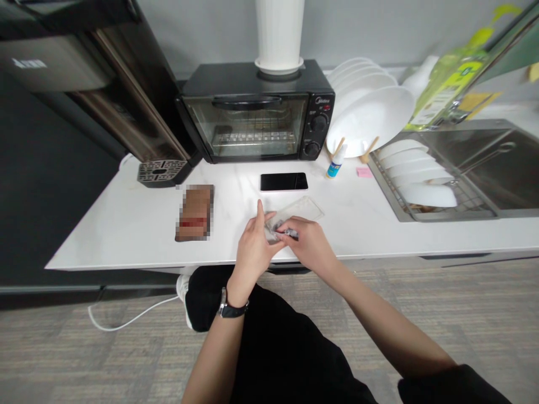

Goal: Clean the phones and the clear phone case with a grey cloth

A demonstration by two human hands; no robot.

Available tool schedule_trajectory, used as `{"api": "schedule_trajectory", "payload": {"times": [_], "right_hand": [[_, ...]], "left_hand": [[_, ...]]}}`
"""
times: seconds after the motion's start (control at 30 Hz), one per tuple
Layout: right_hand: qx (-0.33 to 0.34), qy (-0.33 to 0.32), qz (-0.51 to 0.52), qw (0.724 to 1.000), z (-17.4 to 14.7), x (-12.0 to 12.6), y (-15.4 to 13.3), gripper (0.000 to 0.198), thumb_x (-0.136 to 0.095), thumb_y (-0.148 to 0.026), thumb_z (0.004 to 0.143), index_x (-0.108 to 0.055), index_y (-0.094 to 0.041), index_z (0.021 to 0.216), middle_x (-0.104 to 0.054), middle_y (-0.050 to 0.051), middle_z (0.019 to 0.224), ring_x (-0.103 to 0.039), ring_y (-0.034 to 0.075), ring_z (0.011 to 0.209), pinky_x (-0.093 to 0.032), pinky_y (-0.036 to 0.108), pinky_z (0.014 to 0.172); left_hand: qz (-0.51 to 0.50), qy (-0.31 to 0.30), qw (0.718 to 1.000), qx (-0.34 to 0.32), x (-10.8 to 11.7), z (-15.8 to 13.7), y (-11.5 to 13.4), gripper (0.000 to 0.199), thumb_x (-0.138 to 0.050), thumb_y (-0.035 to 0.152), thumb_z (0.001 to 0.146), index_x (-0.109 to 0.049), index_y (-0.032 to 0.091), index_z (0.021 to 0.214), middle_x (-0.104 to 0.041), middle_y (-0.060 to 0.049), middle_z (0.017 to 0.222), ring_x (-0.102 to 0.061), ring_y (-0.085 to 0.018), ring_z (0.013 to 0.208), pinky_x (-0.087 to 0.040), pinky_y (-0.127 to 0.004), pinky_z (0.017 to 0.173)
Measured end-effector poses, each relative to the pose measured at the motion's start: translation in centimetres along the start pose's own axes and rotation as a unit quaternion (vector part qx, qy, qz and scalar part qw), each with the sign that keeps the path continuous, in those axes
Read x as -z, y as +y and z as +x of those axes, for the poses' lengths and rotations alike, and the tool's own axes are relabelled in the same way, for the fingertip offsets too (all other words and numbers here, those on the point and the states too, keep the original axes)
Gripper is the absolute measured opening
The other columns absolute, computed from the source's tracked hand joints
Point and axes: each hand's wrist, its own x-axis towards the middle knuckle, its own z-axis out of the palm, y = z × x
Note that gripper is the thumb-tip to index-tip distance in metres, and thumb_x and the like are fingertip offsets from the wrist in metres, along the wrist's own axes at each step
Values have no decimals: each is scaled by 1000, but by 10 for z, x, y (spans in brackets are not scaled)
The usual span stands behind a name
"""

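Near the counter's front edge lies a clear phone case (310, 209), its far right end uncovered. My left hand (254, 245) grips the case's near left end, with the index finger stretched up and the thumb low along the edge. Closed fingers of my right hand (310, 242) press a small crumpled greyish wipe or cloth (290, 232) against the case; part of it is hidden by the fingers. Just beyond the case a phone (284, 182) rests with its dark screen up. A small spray bottle (336, 163) with a blue label stands to the right.
A black toaster oven (256, 126) backs the counter (122, 235), with a dispenser machine (162, 171) to its left. A blurred-out brown flat object (195, 213) lies left. Rightward are white plates (370, 118), a pink pad (364, 172) and a sink (505, 168) with a dish rack.
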Motion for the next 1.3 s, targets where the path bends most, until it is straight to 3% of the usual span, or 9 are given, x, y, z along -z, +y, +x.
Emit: {"api": "schedule_trajectory", "payload": {"times": [0.27,0.53,0.73,0.97,1.03,1.17,1.3], "right_hand": [[-17,50,-77,996,-2,35,19,19,-76,-8,95,-83,-25,96,-87,5,105,-82,26,99,-60,36,90],[-55,99,-183,977,19,56,39,23,-68,-6,98,-83,-23,103,-84,8,111,-79,25,100,-56,35,90],[-75,132,-226,962,39,45,42,14,-70,-15,100,-80,-24,102,-80,7,106,-75,25,92,-50,34,79],[-60,97,-150,982,44,14,20,15,-70,-13,100,-77,-26,100,-81,4,108,-77,24,99,-54,34,88],[-45,73,-126,988,42,0,9,16,-72,-12,101,-76,-27,99,-82,2,108,-78,23,103,-55,33,91],[-21,36,-98,994,33,-19,-10,17,-72,-9,102,-75,-26,97,-83,4,109,-79,24,105,-56,33,92],[-2,6,-64,998,15,-20,-18,25,-73,-3,98,-73,-27,92,-84,2,109,-81,22,102,-58,32,92]], "left_hand": [[10,-3,1000,-8,1,0,0,139,-102,34,83,-12,31,189,-77,-10,157,-71,-40,146,-59,-56,122],[9,-7,1000,-5,3,0,3,139,-100,37,85,-7,41,189,-77,-7,157,-71,-40,146,-59,-59,123],[17,-1,1000,-16,2,-1,1,139,-101,37,84,-10,31,189,-77,-12,157,-71,-41,147,-59,-57,121],[12,4,1000,-15,3,-2,2,142,-99,46,86,2,54,185,-77,2,157,-72,-37,146,-61,-57,122],[15,11,1000,-7,1,-2,2,141,-98,40,85,-2,48,187,-79,-1,154,-73,-37,144,-63,-56,120],[31,20,999,28,-1,-1,-1,134,-94,23,79,-18,23,189,-83,-13,141,-78,-38,133,-66,-49,113],[22,9,999,24,0,0,-2,129,-85,13,80,-16,23,189,-81,-12,148,-78,-35,136,-66,-46,115]]}}
